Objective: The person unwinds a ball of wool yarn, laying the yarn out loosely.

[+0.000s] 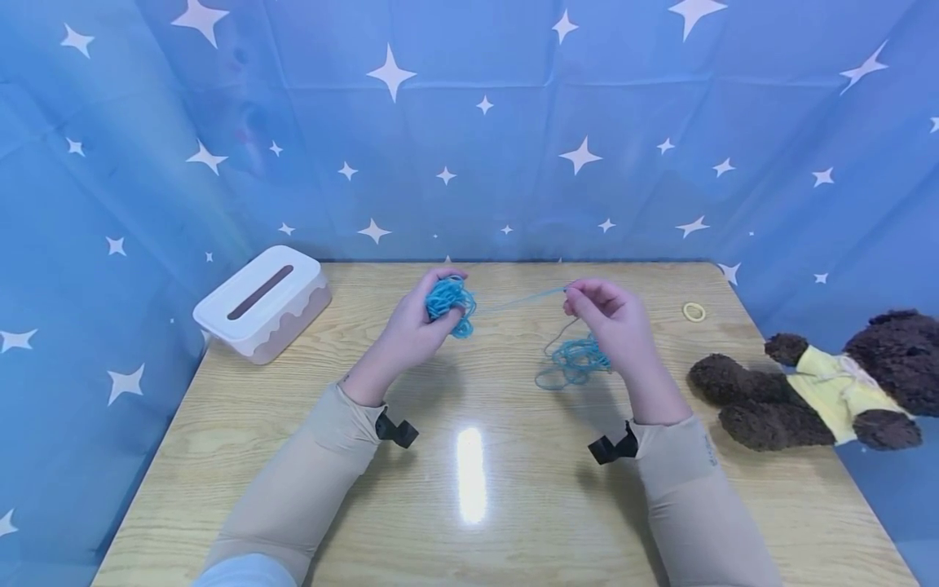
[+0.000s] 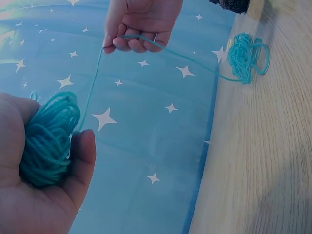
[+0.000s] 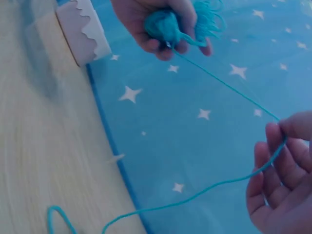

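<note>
A ball of turquoise yarn (image 1: 449,300) sits in my left hand (image 1: 412,324), whose fingers and thumb curl round it. In the left wrist view the ball (image 2: 50,141) shows its wound strands against the palm. From it a single strand (image 3: 229,87) runs taut across to my right hand (image 1: 614,320), which pinches it between thumb and forefinger. Past the right hand the strand droops to a loose, tangled heap of the same yarn (image 1: 578,359) on the table, just below and left of that hand.
A white lidded box with a slot (image 1: 282,316) stands at the table's back left. A brown teddy bear in a yellow top (image 1: 825,391) lies at the right edge. Near the back right is a small yellow ring (image 1: 693,311). A starry blue curtain (image 1: 484,147) hangs behind the table.
</note>
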{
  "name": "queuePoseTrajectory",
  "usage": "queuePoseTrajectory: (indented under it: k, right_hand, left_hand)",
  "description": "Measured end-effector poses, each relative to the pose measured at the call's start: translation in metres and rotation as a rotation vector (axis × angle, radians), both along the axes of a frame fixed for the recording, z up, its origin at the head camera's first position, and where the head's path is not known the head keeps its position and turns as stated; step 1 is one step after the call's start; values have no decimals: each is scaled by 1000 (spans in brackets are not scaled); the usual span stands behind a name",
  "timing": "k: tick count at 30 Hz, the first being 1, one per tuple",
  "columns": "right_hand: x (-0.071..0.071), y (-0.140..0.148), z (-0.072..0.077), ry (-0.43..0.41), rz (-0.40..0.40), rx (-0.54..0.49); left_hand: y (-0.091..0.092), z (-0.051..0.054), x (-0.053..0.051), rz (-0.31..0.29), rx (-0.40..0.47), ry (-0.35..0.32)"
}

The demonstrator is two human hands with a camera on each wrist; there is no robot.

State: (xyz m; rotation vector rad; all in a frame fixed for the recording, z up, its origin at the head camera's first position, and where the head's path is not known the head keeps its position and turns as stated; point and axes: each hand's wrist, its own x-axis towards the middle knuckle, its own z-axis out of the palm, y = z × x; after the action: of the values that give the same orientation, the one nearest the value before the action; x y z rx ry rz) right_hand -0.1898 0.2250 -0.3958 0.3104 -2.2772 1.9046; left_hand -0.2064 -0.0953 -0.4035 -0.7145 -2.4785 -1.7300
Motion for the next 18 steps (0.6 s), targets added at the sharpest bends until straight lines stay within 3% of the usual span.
queuePoseTrajectory:
  k: [10,13,18]
  right_hand:
    - [0,28,15,23,-180,-74]
    - [-2,37,16,10,-266,36]
    - [-3,56,17,-57,-374,444]
  left_hand:
    - [0,2,1,-5,-3,8]
    - [0,2,1,-8,3,3]
    - [0,1,0,-12,10,1]
